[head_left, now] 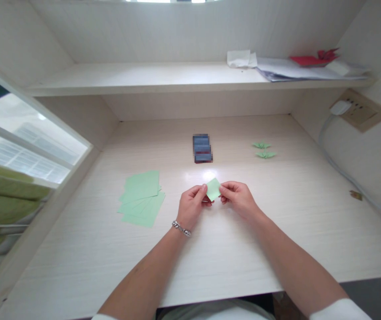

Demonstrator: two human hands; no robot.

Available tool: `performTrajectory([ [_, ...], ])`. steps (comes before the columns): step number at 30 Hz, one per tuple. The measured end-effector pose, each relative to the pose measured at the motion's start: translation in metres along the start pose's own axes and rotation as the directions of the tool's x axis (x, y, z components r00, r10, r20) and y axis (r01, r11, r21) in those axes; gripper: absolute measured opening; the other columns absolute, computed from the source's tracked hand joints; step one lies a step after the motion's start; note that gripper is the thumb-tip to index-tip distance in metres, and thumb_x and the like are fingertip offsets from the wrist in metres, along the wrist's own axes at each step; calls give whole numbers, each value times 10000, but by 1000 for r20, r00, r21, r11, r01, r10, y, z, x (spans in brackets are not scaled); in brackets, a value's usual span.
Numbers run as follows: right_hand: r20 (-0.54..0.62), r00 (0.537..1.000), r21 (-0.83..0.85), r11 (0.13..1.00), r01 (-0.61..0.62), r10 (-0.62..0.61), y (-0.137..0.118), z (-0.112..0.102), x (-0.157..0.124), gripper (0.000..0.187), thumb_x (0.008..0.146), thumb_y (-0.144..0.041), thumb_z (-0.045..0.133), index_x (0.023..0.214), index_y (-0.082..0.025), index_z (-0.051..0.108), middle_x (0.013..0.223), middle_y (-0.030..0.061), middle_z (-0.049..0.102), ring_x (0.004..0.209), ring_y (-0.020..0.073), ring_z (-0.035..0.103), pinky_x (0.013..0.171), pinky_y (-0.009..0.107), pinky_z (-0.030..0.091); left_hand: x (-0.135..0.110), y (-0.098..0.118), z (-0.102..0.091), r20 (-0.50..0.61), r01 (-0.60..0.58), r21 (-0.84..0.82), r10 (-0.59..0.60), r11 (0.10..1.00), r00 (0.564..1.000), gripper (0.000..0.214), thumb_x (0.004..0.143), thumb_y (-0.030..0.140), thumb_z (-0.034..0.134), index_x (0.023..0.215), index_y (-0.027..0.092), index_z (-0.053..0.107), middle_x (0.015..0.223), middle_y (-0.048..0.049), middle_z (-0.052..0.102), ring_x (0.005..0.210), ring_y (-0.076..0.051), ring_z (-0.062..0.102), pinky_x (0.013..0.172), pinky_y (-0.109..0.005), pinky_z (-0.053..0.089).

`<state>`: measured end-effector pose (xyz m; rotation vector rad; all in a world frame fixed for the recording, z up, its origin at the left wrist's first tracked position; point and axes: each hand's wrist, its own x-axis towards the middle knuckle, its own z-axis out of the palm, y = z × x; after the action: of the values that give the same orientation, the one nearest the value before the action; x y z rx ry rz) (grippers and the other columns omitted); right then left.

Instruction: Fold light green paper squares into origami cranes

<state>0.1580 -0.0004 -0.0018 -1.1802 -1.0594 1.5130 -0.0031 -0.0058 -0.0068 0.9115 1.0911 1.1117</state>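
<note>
A small green paper square (pixel 213 189), turned corner-up like a diamond, is held between both hands just above the desk. My left hand (pixel 192 204) pinches its left corner between thumb and fingers; a chain bracelet circles that wrist. On the opposite corner, my right hand (pixel 239 197) has the same kind of pinch. Whether the square has several folded layers is too small to make out. Left of my hands lies a fanned pile of green paper sheets (pixel 142 195). Two folded green paper cranes (pixel 265 155) rest at the right rear of the desk.
Beyond my hands a dark phone-like object (pixel 202 148), blurred out, lies on the desk (pixel 230 262). A shelf (pixel 144 76) above carries papers and a red folded piece (pixel 327 54). On the right wall, a white plug (pixel 340 107) sits in a socket, its cable trailing down.
</note>
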Motion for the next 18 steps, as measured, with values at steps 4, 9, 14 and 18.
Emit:
performTrajectory([
  [4,14,1000,-56,998,5,-5,2,-1,0,280,712,-420,699,750,-144,667,611,11,603,545,117,535,541,250,454,0,0,-1,15,-6,53,6,999,1000,312,714,437,704,743,131,648,669,-29,641,573,-133,597,544,-250,513],
  [9,9,999,-85,995,42,-42,3,-1,0,263,730,-411,687,815,-164,658,731,20,636,645,142,572,571,250,451,-5,3,1,70,-30,184,17,982,997,295,723,411,706,689,127,635,584,-21,628,521,-115,582,505,-209,472],
  [14,-60,992,-76,991,110,-114,6,0,1,245,744,-394,678,721,-153,642,665,3,600,600,124,522,559,240,403,-9,9,6,112,-14,226,-11,974,994,291,739,400,695,693,118,639,554,-26,626,494,-109,571,476,-193,462],
  [18,-56,992,-72,991,111,-115,8,-1,2,280,781,-422,632,725,-148,649,631,-1,575,567,116,488,531,238,377,-5,6,3,102,-24,231,1,973,995,320,784,428,641,722,115,632,537,-20,610,479,-107,570,470,-196,471],
])
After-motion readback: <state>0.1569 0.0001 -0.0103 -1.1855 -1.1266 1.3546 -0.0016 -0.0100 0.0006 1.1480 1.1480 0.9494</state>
